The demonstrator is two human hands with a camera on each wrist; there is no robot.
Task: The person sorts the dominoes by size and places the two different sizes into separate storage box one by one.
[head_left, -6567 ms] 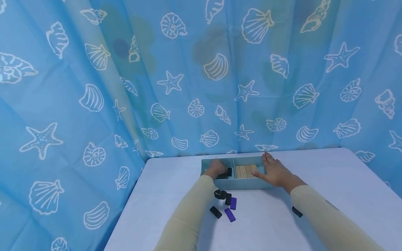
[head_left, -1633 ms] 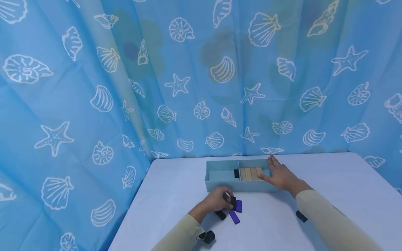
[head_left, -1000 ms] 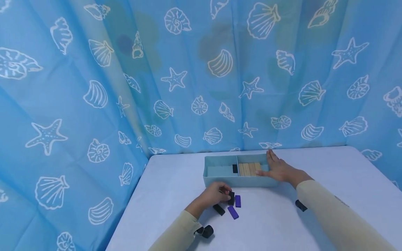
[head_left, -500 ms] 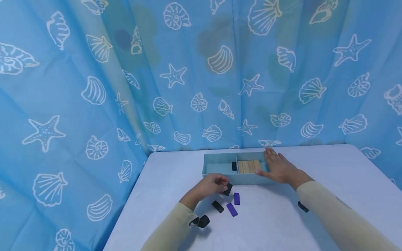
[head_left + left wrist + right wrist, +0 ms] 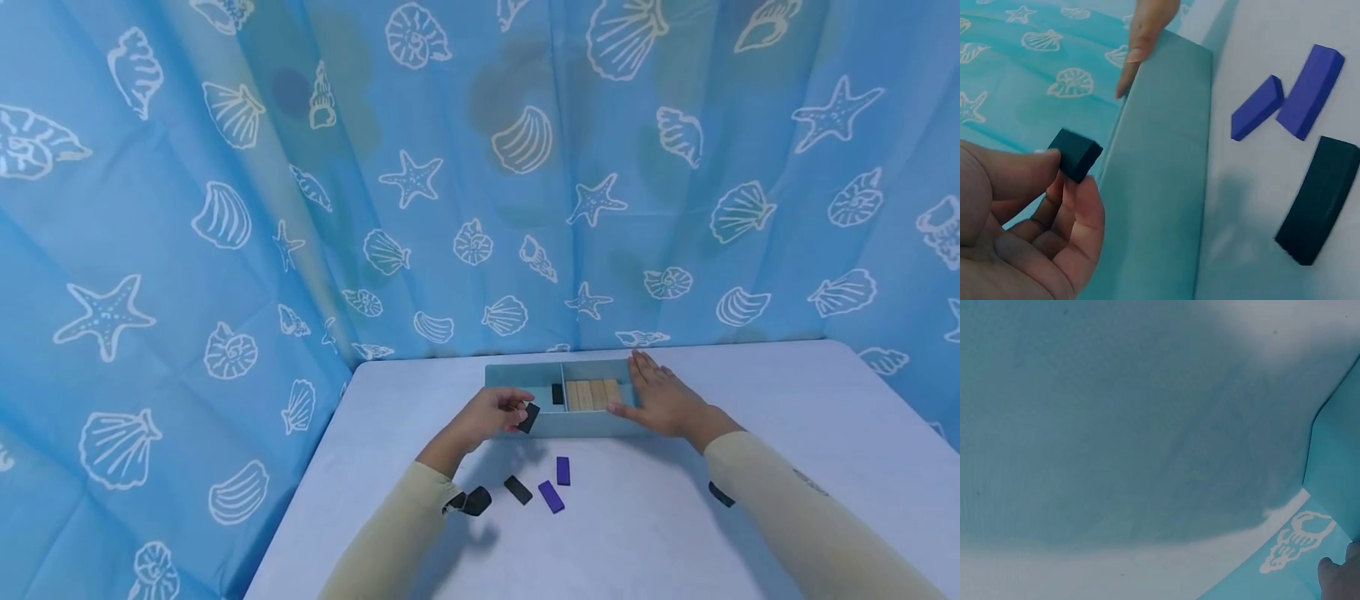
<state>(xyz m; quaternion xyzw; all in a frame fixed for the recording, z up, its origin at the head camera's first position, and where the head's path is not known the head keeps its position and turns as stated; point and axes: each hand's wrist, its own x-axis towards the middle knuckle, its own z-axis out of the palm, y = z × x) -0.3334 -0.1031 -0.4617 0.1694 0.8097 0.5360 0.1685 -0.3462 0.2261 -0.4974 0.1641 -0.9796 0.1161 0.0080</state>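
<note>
My left hand pinches a small black block between thumb and fingers. In the left wrist view that black block is raised near the box's top edge. The light blue box has two compartments. Inside the left one a single black block lies against the divider; the right one holds several pale wooden blocks side by side. My right hand rests with straight fingers on the box's right end. The right wrist view shows just part of that hand.
In front of the box, a black block and two purple blocks, one slanted and one upright in view, lie on the white table. A blue shell-patterned curtain hangs behind the table.
My left hand went from the box to the table, took hold of a black block there and lifted it up toward the box's left compartment. The right hand stays on the box end.
</note>
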